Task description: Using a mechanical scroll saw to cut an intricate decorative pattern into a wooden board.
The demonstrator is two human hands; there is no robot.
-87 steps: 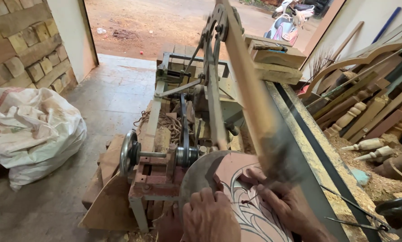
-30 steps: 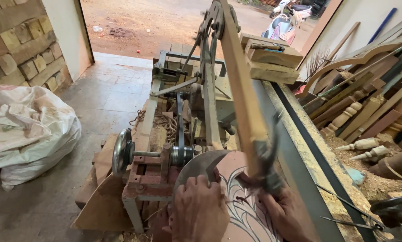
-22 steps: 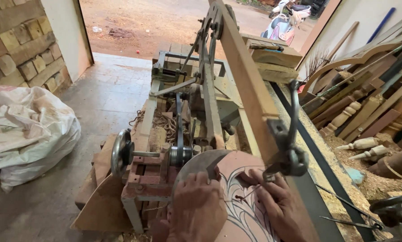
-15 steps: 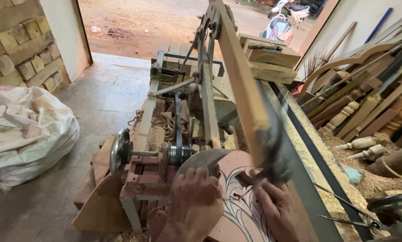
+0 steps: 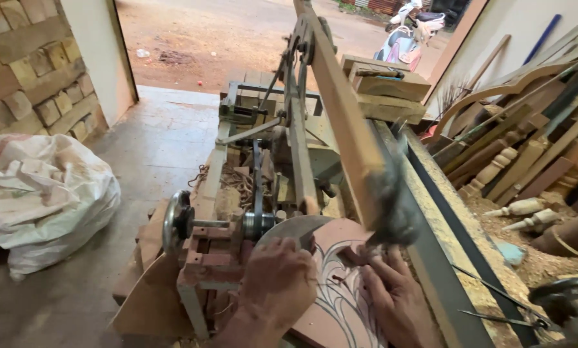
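Nearest, the left hand (image 5: 277, 283) lay flat, fingers spread, pressing on the reddish board (image 5: 340, 283) with its drawn scroll pattern; the right hand (image 5: 395, 296) rested open on the same board, just to the right. The board lay on the saw's table beneath the blurred wooden arm (image 5: 347, 129). Left, a white sack (image 5: 44, 193) sat on the floor; far off, a scooter (image 5: 408, 38) stood outside

Two hands, the left (image 5: 279, 283) and the right (image 5: 397, 298), lie on one board (image 5: 340, 309) with curly lines drawn on it. One long wooden arm (image 5: 340, 122) hangs over it. One big white sack (image 5: 44, 200) sits on the floor. One metal wheel (image 5: 175, 222) is on the machine. One scooter (image 5: 408, 35) stands outside.
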